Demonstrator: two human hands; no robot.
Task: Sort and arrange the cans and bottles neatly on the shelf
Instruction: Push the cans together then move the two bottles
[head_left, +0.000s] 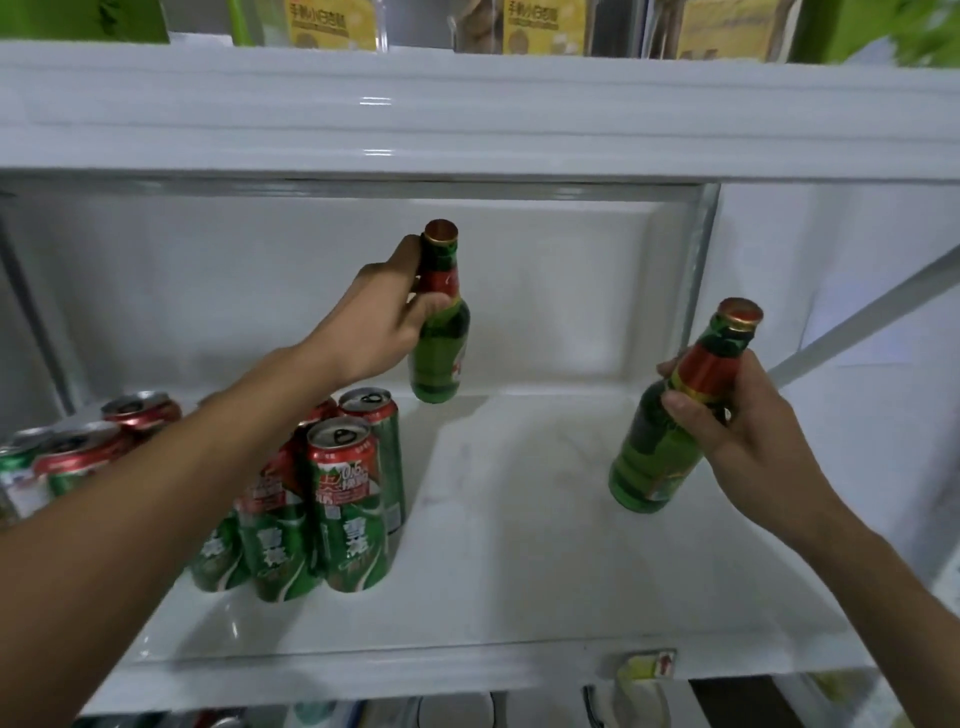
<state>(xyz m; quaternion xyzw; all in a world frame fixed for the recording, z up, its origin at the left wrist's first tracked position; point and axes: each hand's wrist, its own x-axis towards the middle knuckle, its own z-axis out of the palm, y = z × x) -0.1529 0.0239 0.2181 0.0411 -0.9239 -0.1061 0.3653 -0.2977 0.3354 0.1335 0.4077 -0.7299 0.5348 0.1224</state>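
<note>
- The left hand (387, 317) is wrapped around the neck of a green bottle (440, 332). This back bottle stands straight up, far back on the white shelf (519, 545), near the back wall.
- I cannot tell if its bottom sits on the shelf or hangs just above it.
- The right hand (737, 415) grips the neck of a second green bottle (670, 431), toward the right side. This one leans, with its cap pointing up and to the right and its bottom low, close to the shelf floor.
- A bunch of green and red cans (343, 499) stands on the left part of the shelf. More cans (78, 452) sit farther left, partly hidden behind the left arm.
- The back bottle is just behind the cans and a bit to their right.
- I think the leaning bottle must go upright next. The open spot lies to its left and farther back, beside the back bottle. The right hand is nearer to that spot.
- On the shelf above stand yellow packs (332, 23).
</note>
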